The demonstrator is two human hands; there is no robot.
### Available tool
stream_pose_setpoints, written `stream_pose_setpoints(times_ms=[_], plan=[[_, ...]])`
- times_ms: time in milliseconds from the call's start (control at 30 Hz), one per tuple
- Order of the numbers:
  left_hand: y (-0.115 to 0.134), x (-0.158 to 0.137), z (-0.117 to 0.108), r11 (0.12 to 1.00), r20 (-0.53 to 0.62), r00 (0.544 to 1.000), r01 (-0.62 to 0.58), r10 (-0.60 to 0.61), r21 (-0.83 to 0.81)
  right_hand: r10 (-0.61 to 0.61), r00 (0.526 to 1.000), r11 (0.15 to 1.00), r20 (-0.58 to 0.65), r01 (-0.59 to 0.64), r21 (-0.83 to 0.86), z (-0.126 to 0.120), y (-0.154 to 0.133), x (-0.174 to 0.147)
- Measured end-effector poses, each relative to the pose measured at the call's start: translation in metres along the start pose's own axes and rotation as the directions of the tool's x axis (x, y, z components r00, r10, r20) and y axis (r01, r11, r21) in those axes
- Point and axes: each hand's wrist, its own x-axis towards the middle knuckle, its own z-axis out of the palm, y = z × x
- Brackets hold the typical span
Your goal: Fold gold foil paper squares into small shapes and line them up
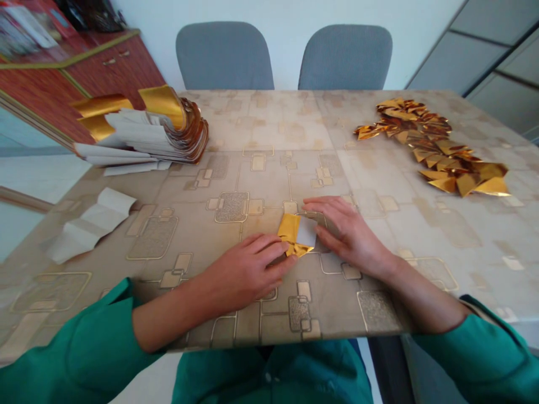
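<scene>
While tablecloth [290,126] beige, chairs [225,56] grey.

Two grey chairs [224,56] stand beyond the patterned tablecloth [269,126], right of a reddish wooden cabinet [120,76].

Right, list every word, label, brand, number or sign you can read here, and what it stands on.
No text can be read anywhere in view.
Small folded gold-and-white paper piece: no lettering shows.
Bent stack of gold and white paper sheets: any marks are too blurred to read.
Red and white flat items on the red-brown wooden cabinet: too blurred to tell any lettering.
</scene>
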Motion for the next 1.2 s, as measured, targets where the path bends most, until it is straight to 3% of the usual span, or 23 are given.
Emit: stream_pose_setpoints(times_ms=[200,400,633,733,900,1000,1200], plan=[[-0.018,0.002,-0.008,0.997,-0.039,0.996,-0.083,0.082,-0.008,-0.205,0.971,0.979,0.123,0.201,0.041,0.001,-0.006,0.004],[-0.031,-0.002,-0.01,0.997,-0.066,0.995,-0.069,0.071,0.033,-0.129,0.97,0.989,0.208,0.142,-0.05,0.0,-0.007,0.003],[-0.029,-0.003,-0.008,0.996,-0.084,0.995,-0.055,0.062,0.077,-0.082,0.974,0.992,0.211,0.101,-0.079,0.0,-0.011,0.004],[-0.024,-0.002,-0.006,0.995,-0.116,0.992,-0.038,0.049,0.089,-0.026,0.983,0.998,0.183,0.035,-0.045,0.004,-0.009,0.005],[-0.018,-0.002,-0.005,0.996,-0.146,0.989,0.001,0.012,0.087,0.173,0.979,0.984,0.105,-0.175,0.016,0.018,-0.011,0.016],[-0.015,-0.003,-0.006,0.997,-0.126,0.992,0.018,-0.008,0.08,0.286,0.954,0.957,0.095,-0.279,-0.077,0.027,-0.018,0.027],[-0.008,-0.005,-0.005,0.996,-0.104,0.994,0.045,-0.038,0.072,0.369,0.926,0.915,0.086,-0.345,-0.211,0.035,-0.025,0.04]])
